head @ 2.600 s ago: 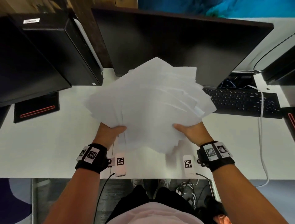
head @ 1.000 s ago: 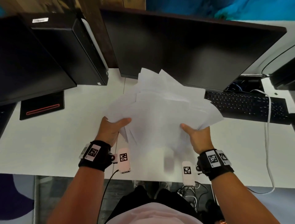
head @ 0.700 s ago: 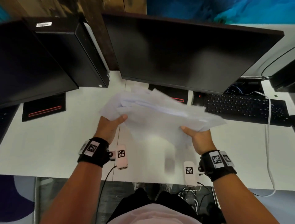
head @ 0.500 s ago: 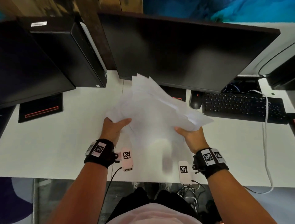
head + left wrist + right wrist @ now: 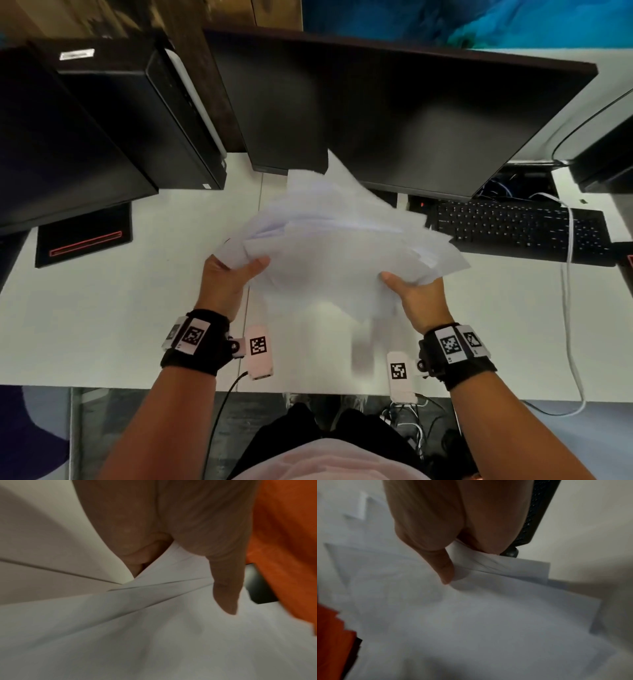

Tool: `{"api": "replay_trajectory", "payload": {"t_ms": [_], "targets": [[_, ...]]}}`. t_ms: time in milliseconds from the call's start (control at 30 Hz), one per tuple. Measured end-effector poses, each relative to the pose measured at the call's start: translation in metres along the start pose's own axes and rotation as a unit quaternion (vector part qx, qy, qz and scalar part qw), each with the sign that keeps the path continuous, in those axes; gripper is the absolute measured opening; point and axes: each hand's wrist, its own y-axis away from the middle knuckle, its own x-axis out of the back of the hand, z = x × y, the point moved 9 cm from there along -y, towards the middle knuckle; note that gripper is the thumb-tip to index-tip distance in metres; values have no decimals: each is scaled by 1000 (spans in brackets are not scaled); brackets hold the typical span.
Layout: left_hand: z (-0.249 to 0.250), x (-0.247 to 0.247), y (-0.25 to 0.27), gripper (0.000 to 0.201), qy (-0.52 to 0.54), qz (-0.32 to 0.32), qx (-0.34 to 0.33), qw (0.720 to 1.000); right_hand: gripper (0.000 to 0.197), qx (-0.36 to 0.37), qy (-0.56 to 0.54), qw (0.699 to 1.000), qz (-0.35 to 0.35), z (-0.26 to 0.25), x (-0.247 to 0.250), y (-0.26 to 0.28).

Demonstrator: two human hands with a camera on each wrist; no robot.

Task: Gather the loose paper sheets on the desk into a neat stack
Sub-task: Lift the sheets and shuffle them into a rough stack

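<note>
Many loose paper sheets (image 5: 342, 253) sit fanned and uneven between my two hands, raised off the white desk (image 5: 102, 308), corners jutting at different angles, edges blurred. Landmark: the sheets. At their left edge my left hand (image 5: 227, 284) pinches them, thumb (image 5: 255, 267) lying on top; in the left wrist view that thumb (image 5: 226, 595) presses flat on the top sheet and the fingers go underneath, out of sight. At their right edge my right hand (image 5: 416, 296) pinches the same way, thumb on top; the right wrist view shows my thumb (image 5: 443, 566) bent down onto the paper with several sheet edges clamped below it, fingers beneath hidden. Behind the sheets stands a dark monitor (image 5: 394, 113), their far corners overlapping its lower edge. Right of the sheets lies a black keyboard (image 5: 520, 229), just beside the jutting corners; cannot tell whether they touch. A white cable (image 5: 568, 308) runs down the desk further right. Left of the sheets, well apart, stands a black computer tower (image 5: 137, 113), with a flat black pad with a red stripe (image 5: 84, 236) in front of it. Both wrists carry black bands with marker tags.
</note>
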Motion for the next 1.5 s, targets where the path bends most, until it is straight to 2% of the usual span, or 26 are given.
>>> {"api": "replay_trajectory", "payload": {"t_ms": [67, 133, 200, 233, 300, 433, 567, 767, 933, 1033, 1167, 1267, 1333, 1400, 1500], "targets": [[-30, 10, -3, 48, -61, 50, 62, 995, 25, -19, 3, 1000, -7, 12, -6, -2], [-54, 18, -5, 67, -70, 70, 113, 989, 27, -32, 4, 999, -19, 21, -10, -4], [-66, 26, -8, 90, -77, 84, 133, 984, 28, -42, 13, 999, -31, 24, -10, -6], [-66, 28, -11, 91, -72, 85, 127, 986, 28, -43, 17, 998, -37, 23, -9, -7], [-52, 27, -12, 67, -61, 83, 91, 991, 28, -35, 19, 998, -39, 18, -4, -9], [-19, 23, -13, 52, -40, 61, 39, 997, 28, -38, -24, 999, -22, 13, 12, -17], [3, 7, -4, 26, -78, 12, -15, 997, 30, -49, -22, 998, -38, 15, 14, -19], [5, -13, -3, 40, -66, -18, -15, 998, 30, -73, -30, 996, -38, 25, -1, -10], [19, -26, -6, 56, -21, -101, -26, 994, 29, -41, 24, 998, -33, 16, 1, -12], [21, -29, -8, 51, 16, -138, -26, 990, 30, -24, 65, 996, -51, 11, -1, -11], [19, -29, -16, 71, 86, -159, -3, 983, 32, -12, 103, 992, -67, 5, -1, -14], [14, -37, -16, 78, 89, -164, 28, 982, 31, -20, 87, 993, -82, 7, -9, -15], [6, -39, -17, 84, 65, -140, 47, 987, 31, -22, 68, 994, -81, 6, -18, -14], [3, -38, -18, 82, 38, -119, 50, 991, 32, -12, 58, 996, -73, 3, -22, -13], [18, -33, -18, 52, -10, -89, 4, 996, 29, 4, 47, 997, -54, -4, -18, -11]]}}
